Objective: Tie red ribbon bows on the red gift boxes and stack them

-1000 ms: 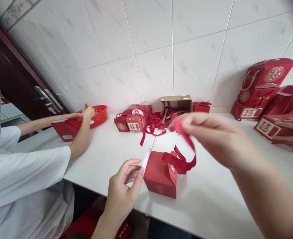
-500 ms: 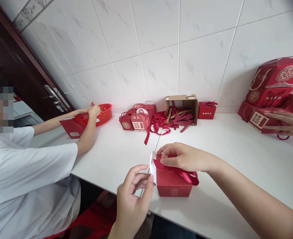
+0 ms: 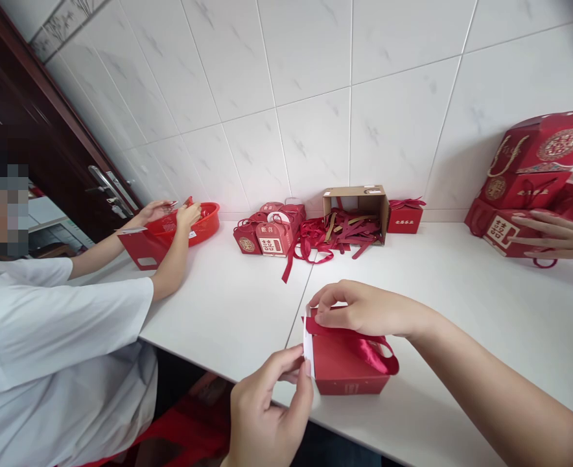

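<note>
A red gift box [image 3: 349, 363] rests on the white table in front of me, with a dark red ribbon [image 3: 376, 357] looped over its top. My right hand [image 3: 349, 311] pinches the ribbon and top edge from above. At the box's left side, a white-lined flap [image 3: 308, 344] stands up, and my left hand [image 3: 271, 395] has its thumb and fingers closed on that flap's lower edge.
Small red boxes [image 3: 273, 239], loose ribbons [image 3: 315, 240] and a cardboard box [image 3: 384, 214] line the wall. At left, a person [image 3: 63, 324] reaches into a red basin [image 3: 211, 224]. Another hand [image 3: 559, 237] touches stacked red boxes [image 3: 534, 146] at right.
The box has shifted slightly right and toward me. My left hand has moved right and closed on the flap, which is now more upright. The left person's hands have moved apart.
</note>
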`<state>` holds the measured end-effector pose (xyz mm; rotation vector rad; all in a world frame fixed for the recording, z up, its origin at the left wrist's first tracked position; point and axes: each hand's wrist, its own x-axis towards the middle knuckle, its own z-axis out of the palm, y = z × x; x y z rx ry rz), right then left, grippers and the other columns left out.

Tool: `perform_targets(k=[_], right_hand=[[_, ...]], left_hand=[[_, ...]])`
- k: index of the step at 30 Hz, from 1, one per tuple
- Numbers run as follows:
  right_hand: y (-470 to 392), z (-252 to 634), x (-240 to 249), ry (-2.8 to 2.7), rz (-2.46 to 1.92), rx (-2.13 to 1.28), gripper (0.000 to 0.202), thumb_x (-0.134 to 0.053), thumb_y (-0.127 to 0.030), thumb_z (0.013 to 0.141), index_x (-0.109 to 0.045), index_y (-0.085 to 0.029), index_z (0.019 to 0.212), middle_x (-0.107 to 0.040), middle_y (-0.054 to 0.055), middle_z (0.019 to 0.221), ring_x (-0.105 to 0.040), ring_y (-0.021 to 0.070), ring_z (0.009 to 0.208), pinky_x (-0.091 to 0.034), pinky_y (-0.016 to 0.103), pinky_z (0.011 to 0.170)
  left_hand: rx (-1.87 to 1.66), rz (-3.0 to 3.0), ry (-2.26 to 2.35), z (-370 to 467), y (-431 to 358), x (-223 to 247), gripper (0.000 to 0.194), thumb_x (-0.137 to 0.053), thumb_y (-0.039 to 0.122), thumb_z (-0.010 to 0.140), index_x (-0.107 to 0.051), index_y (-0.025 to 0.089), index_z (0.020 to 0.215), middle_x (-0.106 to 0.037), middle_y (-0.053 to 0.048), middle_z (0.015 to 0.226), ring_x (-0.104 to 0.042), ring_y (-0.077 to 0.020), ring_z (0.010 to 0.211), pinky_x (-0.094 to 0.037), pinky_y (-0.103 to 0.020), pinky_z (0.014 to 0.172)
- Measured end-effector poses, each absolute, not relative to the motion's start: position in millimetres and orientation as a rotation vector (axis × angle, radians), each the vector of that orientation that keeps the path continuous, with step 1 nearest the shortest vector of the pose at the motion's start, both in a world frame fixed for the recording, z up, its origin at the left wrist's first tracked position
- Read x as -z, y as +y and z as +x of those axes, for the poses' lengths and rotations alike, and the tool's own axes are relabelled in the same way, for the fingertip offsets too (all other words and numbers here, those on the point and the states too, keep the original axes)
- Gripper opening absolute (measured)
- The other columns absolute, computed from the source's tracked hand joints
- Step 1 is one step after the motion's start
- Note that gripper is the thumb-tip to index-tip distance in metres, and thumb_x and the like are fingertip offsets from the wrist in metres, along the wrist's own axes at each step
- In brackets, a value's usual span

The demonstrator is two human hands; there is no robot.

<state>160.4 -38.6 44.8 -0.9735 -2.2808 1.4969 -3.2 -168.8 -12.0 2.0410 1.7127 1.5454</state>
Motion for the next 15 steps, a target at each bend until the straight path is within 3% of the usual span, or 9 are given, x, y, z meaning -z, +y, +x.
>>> perform_targets(k=[6,10,15], right_hand=[[-39,160,-45,-2.297,-0.962,-1.48,0.021,-0.058,-0.035,0.079,-0.069,-0.018,0.084,-0.064,0.003,0.068,-0.06,0.0171,0.069,-0.042,0.024,0.055],[-40,161,-45,-2.327,-0.928,-1.465,0.021,-0.056,-0.034,0.08,-0.069,-0.018,0.083,-0.066,0.004,0.072,-0.061,0.0178,0.073,-0.043,0.023,0.057],[-42,158,-46,-2.354,-0.877,-1.452,0.02,-0.054,-0.034,0.082,-0.067,-0.019,0.083,-0.068,0.005,0.083,-0.062,0.0195,0.082,-0.046,0.024,0.062]], left_hand=[[-1.519,2.065,1.752,-1,-175,16,0.015,-0.063,0.015,0.077,-0.066,0.02,0.091,-0.073,-0.001,0.077,-0.069,-0.015,0.064,-0.057,-0.021,0.062],[-1.524,1.843,1.711,-3,-168,14,0.008,-0.062,0.026,0.081,-0.064,0.02,0.086,-0.07,-0.002,0.075,-0.067,-0.0151,0.067,-0.055,-0.022,0.063],[-1.42,1.363,1.53,-4,-140,3,0.032,-0.048,0.046,0.088,-0.056,0.018,0.075,-0.058,-0.002,0.071,-0.058,-0.0145,0.068,-0.049,-0.023,0.059]])
